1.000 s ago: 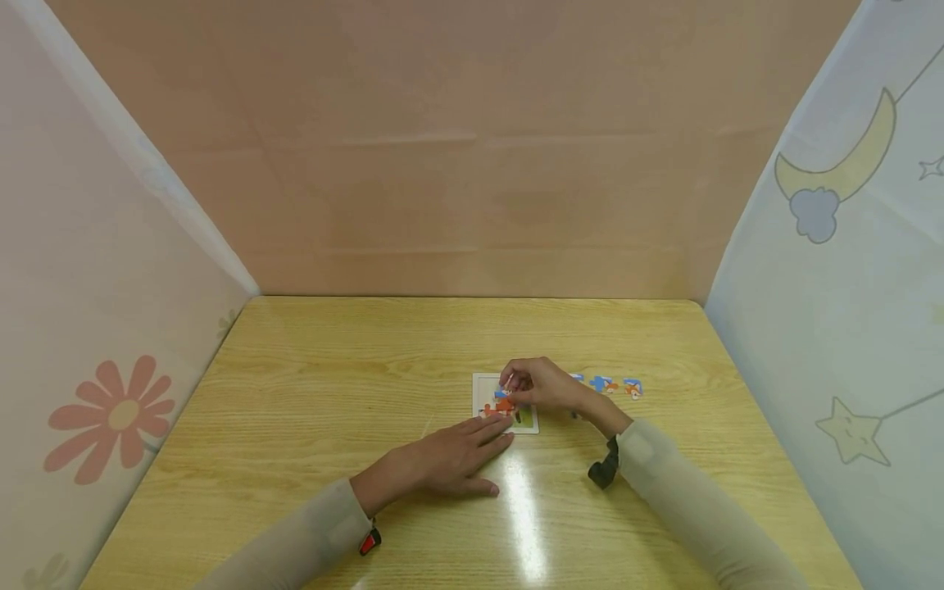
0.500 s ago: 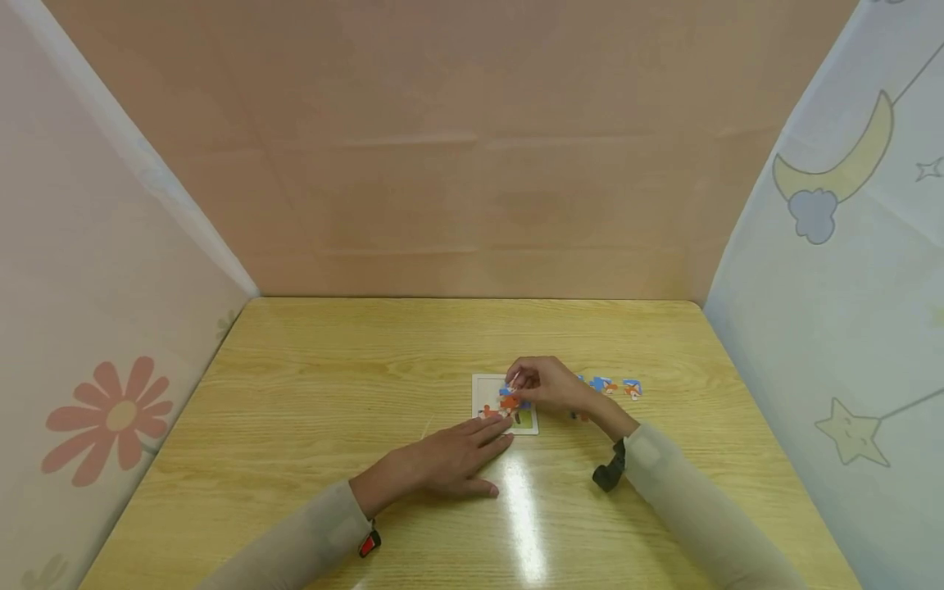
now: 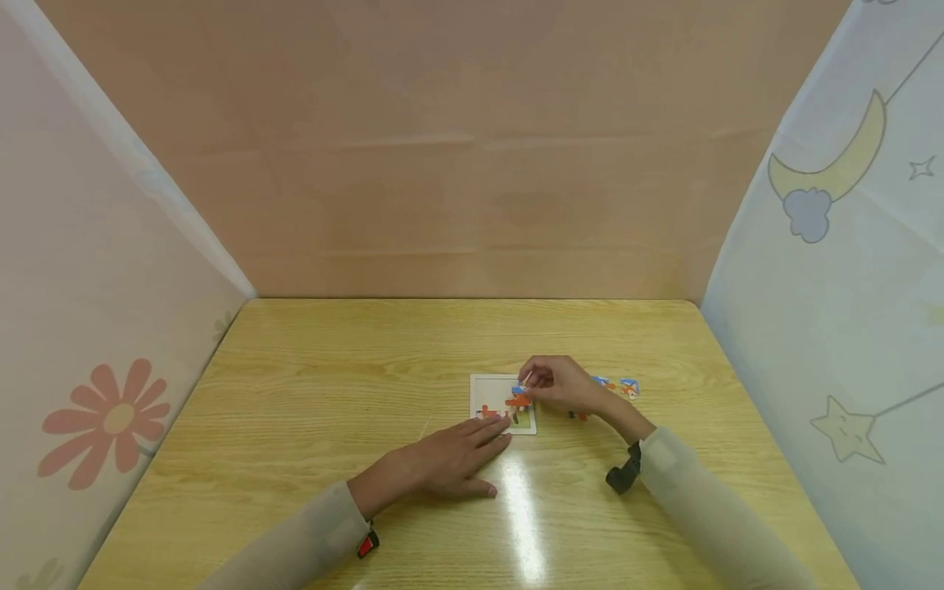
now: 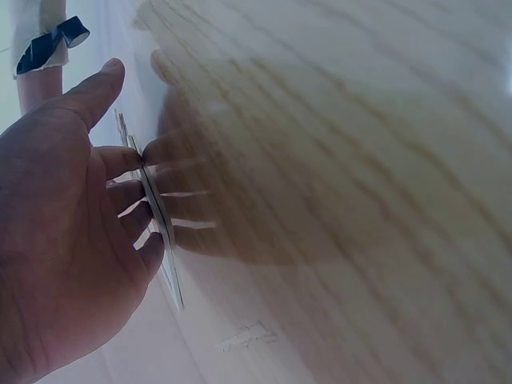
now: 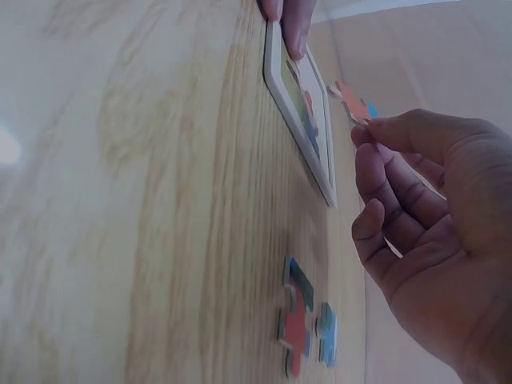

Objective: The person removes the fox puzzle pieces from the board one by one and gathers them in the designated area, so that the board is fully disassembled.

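A white-framed puzzle board (image 3: 483,385) lies on the table with some pieces fitted along its near side. My left hand (image 3: 459,460) lies flat, fingers straight, its fingertips resting on the board's near edge and covering part of the picture. Over the right half of the board, my right hand (image 3: 564,385) pinches an orange and blue puzzle piece (image 5: 352,102) between thumb and forefinger. In the right wrist view this piece is held up, apart from the board; the other fingers are curled loosely.
Loose puzzle pieces (image 3: 628,388) lie right of the board, some partly behind the right hand. Two of them, one red piece (image 5: 295,328) and one blue piece (image 5: 327,334), show in the right wrist view. A brown wall (image 3: 472,205) stands at the table's far edge, with patterned side walls.
My right hand has moved a little to the right, carrying the pinched puzzle piece with it. My left hand stays on the board's edge.
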The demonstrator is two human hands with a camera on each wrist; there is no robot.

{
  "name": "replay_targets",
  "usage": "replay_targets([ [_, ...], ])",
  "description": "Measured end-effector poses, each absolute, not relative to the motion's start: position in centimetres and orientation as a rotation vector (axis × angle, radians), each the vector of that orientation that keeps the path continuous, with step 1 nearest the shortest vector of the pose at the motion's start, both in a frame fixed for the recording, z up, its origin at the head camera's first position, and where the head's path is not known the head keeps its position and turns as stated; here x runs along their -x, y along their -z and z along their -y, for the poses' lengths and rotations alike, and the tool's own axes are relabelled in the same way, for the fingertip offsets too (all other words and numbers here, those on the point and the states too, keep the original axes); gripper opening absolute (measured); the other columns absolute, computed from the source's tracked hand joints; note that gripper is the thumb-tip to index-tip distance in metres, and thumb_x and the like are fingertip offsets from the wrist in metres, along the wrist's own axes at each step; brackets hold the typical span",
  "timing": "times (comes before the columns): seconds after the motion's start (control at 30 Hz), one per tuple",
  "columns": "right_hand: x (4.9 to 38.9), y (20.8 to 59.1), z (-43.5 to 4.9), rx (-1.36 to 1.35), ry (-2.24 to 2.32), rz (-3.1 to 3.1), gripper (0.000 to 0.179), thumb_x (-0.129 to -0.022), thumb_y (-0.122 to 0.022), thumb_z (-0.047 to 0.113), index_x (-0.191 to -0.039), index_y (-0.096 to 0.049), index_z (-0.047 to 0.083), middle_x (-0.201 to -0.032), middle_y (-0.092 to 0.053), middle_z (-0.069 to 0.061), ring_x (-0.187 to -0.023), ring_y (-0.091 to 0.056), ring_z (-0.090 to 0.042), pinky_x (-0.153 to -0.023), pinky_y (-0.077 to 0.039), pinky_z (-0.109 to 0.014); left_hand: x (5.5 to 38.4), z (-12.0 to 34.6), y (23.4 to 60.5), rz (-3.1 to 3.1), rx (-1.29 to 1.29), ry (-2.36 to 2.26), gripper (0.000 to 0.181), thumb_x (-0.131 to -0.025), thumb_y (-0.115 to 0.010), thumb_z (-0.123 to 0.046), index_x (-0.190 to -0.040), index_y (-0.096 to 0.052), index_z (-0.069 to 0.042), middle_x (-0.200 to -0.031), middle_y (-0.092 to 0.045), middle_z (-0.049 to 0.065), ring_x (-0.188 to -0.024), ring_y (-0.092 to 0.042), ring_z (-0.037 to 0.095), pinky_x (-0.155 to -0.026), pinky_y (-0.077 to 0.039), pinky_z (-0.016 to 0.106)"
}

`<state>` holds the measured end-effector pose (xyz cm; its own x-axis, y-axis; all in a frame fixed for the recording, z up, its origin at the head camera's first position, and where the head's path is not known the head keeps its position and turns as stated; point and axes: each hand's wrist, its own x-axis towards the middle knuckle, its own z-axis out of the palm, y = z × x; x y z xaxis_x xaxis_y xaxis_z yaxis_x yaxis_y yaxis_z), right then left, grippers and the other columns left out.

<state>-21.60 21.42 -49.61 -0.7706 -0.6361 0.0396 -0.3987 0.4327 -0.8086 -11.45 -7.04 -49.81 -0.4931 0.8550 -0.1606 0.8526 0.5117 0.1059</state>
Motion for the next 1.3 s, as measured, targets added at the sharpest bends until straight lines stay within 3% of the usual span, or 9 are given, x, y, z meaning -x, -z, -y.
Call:
replay_targets([
  [0.67, 20.8, 49.3, -26.1, 0.776, 1.205, -2.482, 0.016, -0.098, -0.078, 0.010, -0.112, -0.072, 0.009, -0.094, -0.073, -0.002, -0.082, -0.069, -0.016, -0.068, -0.057, -0.025, 11.5, 6.9, 49.5, -2.536, -1.436, -0.050, 0.082, -0.109, -0.045, -0.060, -0.169, -0.026, -0.008, -0.178, -0.012, 0.010, -0.164, -0.015, 0.026, -0.131, -0.022, 0.040],
  [1.3, 20.1, 49.0, -30.1, 0.759, 1.154, -2.533, 0.016, -0.097, -0.077, 0.006, -0.112, -0.072, 0.004, -0.095, -0.073, -0.003, -0.086, -0.069, -0.013, -0.073, -0.059, -0.024, 11.4, 7.1, 49.8, -2.545, -1.424, -0.050, 0.080, -0.110, -0.044, -0.059, -0.170, -0.024, -0.010, -0.178, -0.011, 0.008, -0.164, -0.013, 0.024, -0.132, -0.020, 0.039],
])
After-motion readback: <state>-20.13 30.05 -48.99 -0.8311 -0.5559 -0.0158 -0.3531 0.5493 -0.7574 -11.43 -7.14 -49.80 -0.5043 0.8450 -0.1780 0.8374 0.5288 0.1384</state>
